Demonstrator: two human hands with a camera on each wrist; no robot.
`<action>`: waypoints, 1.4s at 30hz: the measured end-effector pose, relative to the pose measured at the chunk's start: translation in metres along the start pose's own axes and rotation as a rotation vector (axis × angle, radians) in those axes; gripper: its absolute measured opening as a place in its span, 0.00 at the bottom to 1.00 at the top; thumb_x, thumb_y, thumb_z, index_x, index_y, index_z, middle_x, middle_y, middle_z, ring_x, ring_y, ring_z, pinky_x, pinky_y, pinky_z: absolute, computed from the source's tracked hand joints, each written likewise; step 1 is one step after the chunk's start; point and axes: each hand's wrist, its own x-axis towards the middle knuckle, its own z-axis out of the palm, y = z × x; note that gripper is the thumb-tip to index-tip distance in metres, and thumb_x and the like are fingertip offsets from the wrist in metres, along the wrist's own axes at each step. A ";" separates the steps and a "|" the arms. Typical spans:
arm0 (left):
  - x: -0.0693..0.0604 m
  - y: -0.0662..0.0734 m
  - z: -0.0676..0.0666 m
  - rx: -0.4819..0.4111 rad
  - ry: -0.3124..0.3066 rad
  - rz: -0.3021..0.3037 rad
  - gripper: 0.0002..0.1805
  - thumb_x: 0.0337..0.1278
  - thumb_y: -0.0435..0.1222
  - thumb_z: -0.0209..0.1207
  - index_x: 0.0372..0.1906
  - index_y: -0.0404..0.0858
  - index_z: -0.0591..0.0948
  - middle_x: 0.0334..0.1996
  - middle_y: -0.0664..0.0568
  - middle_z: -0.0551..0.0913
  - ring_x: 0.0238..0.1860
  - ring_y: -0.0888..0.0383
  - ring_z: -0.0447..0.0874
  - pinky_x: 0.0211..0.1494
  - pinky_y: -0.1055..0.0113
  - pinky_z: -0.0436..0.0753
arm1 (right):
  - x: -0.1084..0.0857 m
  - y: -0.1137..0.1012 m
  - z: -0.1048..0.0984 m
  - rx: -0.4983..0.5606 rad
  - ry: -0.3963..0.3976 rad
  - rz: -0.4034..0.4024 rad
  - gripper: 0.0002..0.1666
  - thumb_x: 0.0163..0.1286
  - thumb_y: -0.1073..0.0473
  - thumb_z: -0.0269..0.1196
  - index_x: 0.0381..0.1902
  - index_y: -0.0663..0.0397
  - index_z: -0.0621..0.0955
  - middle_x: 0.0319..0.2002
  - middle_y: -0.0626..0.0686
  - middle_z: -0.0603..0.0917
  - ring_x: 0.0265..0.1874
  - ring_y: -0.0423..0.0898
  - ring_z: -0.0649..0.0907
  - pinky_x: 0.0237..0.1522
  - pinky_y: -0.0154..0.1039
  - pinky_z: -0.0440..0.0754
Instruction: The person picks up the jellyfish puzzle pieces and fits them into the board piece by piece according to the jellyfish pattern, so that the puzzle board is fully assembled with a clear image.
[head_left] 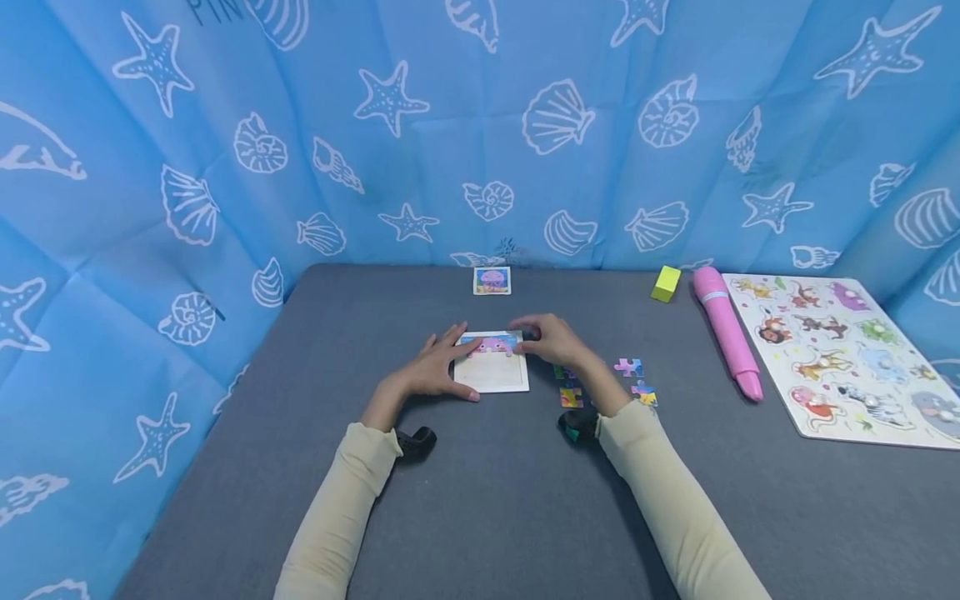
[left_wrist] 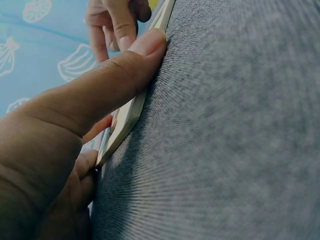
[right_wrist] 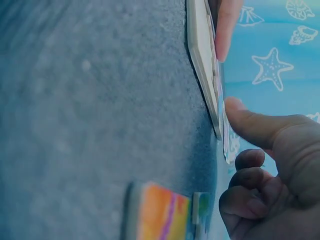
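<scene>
On the grey tabletop [head_left: 480, 508], your left hand [head_left: 429, 369] spreads wide over the left side of the puzzle tray [head_left: 491, 377] while your right hand [head_left: 557, 340] bends at its far right corner, any grip there impossible to tell; best to brace firmly, then seat the pink-and-blue pieces [head_left: 495, 343] flush along the tray's far edge before drawing from the loose pieces [head_left: 572, 398] to its right
</scene>
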 end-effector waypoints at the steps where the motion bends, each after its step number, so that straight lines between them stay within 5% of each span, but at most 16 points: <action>1: 0.000 0.000 0.000 -0.002 -0.003 -0.001 0.53 0.41 0.58 0.65 0.72 0.51 0.51 0.74 0.49 0.37 0.74 0.51 0.30 0.72 0.48 0.33 | 0.000 0.000 0.000 0.009 -0.004 0.006 0.21 0.59 0.60 0.65 0.52 0.54 0.80 0.19 0.49 0.66 0.19 0.43 0.65 0.21 0.34 0.62; 9: 0.002 0.003 0.000 0.004 -0.004 0.006 0.53 0.40 0.58 0.65 0.72 0.50 0.52 0.74 0.48 0.37 0.74 0.51 0.30 0.72 0.46 0.33 | -0.001 0.000 0.004 -0.015 -0.010 0.039 0.20 0.57 0.54 0.67 0.49 0.48 0.83 0.25 0.50 0.69 0.26 0.45 0.66 0.27 0.36 0.64; 18: 0.003 0.004 0.000 -0.004 -0.009 0.003 0.53 0.40 0.58 0.65 0.72 0.51 0.52 0.74 0.49 0.37 0.74 0.50 0.30 0.72 0.47 0.33 | -0.001 -0.001 0.003 -0.026 -0.014 0.057 0.19 0.56 0.55 0.68 0.48 0.47 0.83 0.14 0.46 0.62 0.17 0.42 0.63 0.20 0.34 0.61; 29: 0.002 0.003 0.002 0.001 -0.001 0.017 0.53 0.41 0.58 0.65 0.72 0.50 0.52 0.74 0.48 0.37 0.74 0.49 0.30 0.72 0.46 0.33 | -0.005 0.001 -0.003 -0.006 -0.011 0.029 0.21 0.57 0.55 0.67 0.49 0.52 0.82 0.13 0.45 0.63 0.16 0.40 0.63 0.19 0.33 0.61; 36: 0.000 -0.003 0.003 -0.002 0.035 0.042 0.55 0.38 0.57 0.67 0.72 0.48 0.52 0.74 0.46 0.38 0.74 0.47 0.31 0.72 0.45 0.34 | -0.026 0.022 -0.027 0.042 0.009 0.002 0.21 0.59 0.57 0.65 0.51 0.55 0.81 0.12 0.45 0.61 0.12 0.40 0.61 0.17 0.33 0.63; 42: -0.003 -0.002 0.003 -0.012 0.038 0.052 0.56 0.37 0.58 0.67 0.72 0.47 0.51 0.74 0.45 0.38 0.74 0.46 0.33 0.72 0.45 0.34 | -0.052 0.040 -0.044 -0.003 0.009 0.027 0.20 0.57 0.59 0.66 0.49 0.56 0.82 0.23 0.51 0.69 0.21 0.43 0.65 0.24 0.35 0.65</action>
